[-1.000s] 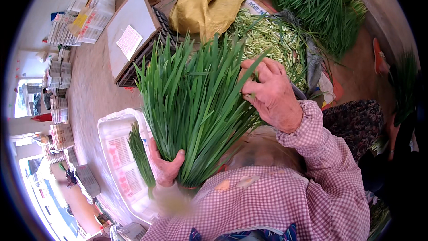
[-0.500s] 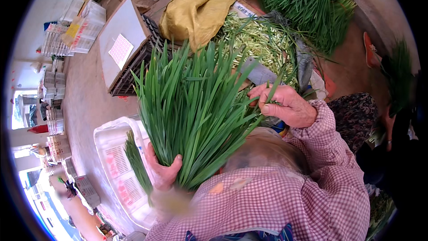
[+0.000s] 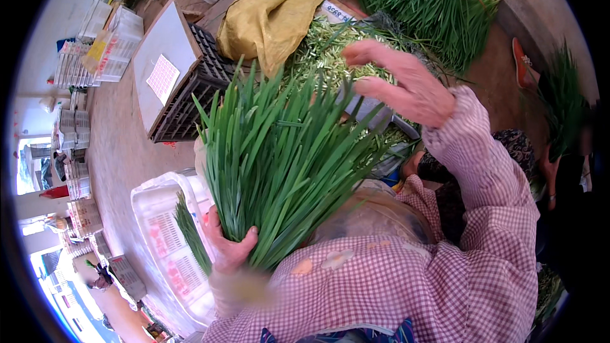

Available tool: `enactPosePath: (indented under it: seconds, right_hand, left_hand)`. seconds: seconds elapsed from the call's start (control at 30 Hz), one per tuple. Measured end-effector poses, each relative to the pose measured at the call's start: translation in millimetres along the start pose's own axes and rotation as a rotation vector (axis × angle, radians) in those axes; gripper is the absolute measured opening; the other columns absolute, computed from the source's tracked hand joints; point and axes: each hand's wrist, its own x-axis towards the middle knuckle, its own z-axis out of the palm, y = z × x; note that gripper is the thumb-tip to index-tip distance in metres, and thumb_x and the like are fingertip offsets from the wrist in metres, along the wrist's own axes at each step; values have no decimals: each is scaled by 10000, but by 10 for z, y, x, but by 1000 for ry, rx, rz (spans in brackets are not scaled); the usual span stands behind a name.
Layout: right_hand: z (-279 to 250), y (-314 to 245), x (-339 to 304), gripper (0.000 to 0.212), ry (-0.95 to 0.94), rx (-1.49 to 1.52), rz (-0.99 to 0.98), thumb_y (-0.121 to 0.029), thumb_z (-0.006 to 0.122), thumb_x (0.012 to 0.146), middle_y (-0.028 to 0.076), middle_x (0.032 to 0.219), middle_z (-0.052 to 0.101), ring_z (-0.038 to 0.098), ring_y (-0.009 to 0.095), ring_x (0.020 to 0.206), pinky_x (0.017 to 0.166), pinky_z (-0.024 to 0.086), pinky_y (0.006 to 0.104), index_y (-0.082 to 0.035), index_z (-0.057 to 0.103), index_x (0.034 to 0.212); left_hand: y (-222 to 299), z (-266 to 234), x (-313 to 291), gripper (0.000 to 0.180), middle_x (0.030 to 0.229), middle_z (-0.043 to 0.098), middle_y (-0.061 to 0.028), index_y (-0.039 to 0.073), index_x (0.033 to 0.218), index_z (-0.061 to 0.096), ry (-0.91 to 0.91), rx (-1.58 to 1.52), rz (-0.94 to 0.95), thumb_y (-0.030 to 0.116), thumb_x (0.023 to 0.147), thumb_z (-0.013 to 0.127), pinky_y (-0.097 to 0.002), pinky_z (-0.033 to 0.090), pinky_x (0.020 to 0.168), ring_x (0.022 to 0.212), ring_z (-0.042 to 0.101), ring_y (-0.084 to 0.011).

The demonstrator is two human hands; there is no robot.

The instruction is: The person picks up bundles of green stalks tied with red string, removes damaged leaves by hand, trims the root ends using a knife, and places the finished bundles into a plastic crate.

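Observation:
A thick bunch of garlic chives (image 3: 279, 165) fans out in front of me, its leaf tips pointing away. My left hand (image 3: 232, 241) is closed around its lower end. Over the right side of the bunch, my right hand (image 3: 406, 82) is raised with thumb and fingers apart and nothing in it. Below that hand lies a wide grey blade (image 3: 368, 111), partly covered by leaves. Behind it is a heap of cut pale stem ends (image 3: 330, 41).
A white plastic basket (image 3: 149, 206) holding some chives stands at my left. Beyond it is a black crate (image 3: 190, 105) topped by a board (image 3: 155, 47) with a paper sheet. A yellow sack (image 3: 260, 25) and a large chive pile (image 3: 426, 6) lie farther off. Another person's orange shoe (image 3: 522, 63) shows at right.
My right hand has let go of the leaf it was pinching, moved up and away from the bunch, and opened. My left hand keeps its hold on the chives.

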Motion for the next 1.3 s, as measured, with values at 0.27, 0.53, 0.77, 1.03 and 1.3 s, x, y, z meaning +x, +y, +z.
enactPosePath:
  seconds: [0.27, 0.53, 0.77, 1.03, 1.3]
  right_hand:
    - [112, 91, -47, 336, -686, -75, 165, -334, 531, 939, 197, 770, 618, 605, 367, 710, 647, 478, 452, -16, 638, 911]
    - [224, 81, -236, 157, -301, -142, -126, -172, 632, 877, 120, 946, 638, 617, 296, 858, 707, 488, 365, -47, 623, 973]
    - [-245, 47, -125, 172, 165, 72, 209, -67, 579, 917, 88, 951, 674, 615, 133, 889, 804, 494, 279, 6, 615, 1069]
    - [-54, 174, -82, 392, -328, -59, 11, -334, 579, 916, 181, 1045, 620, 583, 313, 1014, 898, 455, 403, 5, 587, 1114]
    - [7, 103, -38, 183, -552, -332, -212, -134, 653, 816, 116, 1013, 570, 536, 307, 1019, 901, 420, 414, -52, 564, 953]
  left_hand:
    - [-5, -26, -43, 908, 1220, 447, -224, -45, 1353, 369, -82, -52, -75, 154, 579, 799, -454, 388, 968, 1112, 458, -335]
    - [-49, -17, -16, 929, 1206, 432, -204, -45, 1362, 345, -107, -63, -34, 156, 579, 801, -465, 366, 991, 1123, 442, -339]
    - [-123, -37, -137, 978, 1309, 379, -239, -40, 1422, 276, -91, -18, -52, 147, 618, 800, -470, 355, 1021, 1194, 417, -355]
    - [-132, -49, -92, 996, 1331, 362, -235, -42, 1432, 246, -125, -6, -68, 149, 628, 804, -478, 336, 1050, 1224, 401, -353]
    - [-1, -57, 29, 935, 1238, 439, -223, -33, 1393, 327, -167, -27, -34, 161, 602, 787, -477, 338, 1013, 1144, 425, -362]
